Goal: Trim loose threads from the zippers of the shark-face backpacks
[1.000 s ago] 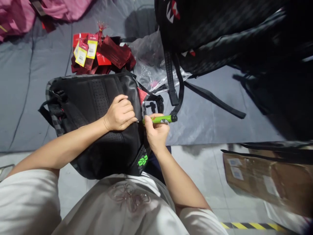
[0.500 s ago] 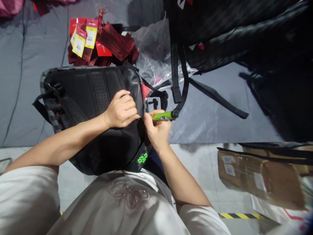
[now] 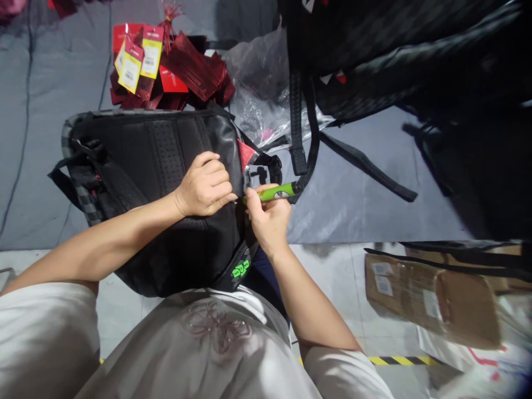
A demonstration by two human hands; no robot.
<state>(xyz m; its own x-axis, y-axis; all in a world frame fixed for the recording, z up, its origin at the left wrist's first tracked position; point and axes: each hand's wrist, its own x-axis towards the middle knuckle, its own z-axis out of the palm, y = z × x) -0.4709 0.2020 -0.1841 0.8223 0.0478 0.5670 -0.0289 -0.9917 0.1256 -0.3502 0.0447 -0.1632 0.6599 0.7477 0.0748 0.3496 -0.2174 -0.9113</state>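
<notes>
A black backpack [image 3: 137,144] with grey checked edges lies on its front, its padded back up, partly over the table edge and against my body. My left hand [image 3: 206,185] is closed on the backpack near its right end, fingers curled and thumb pointing at that edge. In my right hand [image 3: 269,217] is a green marker pen [image 3: 279,192] with a black end, lying sideways. Its left tip meets the backpack's edge close to my left thumb, and my fingers hide that contact. A red corner patch [image 3: 246,154] and loose black straps show just above.
Dark red packets [image 3: 197,69] and hang tags [image 3: 152,50] are piled behind the backpack. Clear plastic [image 3: 266,83] lies beside them. More black bags [image 3: 386,61] fill the back right, straps trailing over the grey cloth [image 3: 361,188]. Cardboard boxes [image 3: 415,293] stand on the floor at right.
The view has shifted slightly, so the tags and the boxes sit further left. Both hands keep their hold; the marker pen's black end has tipped up a little.
</notes>
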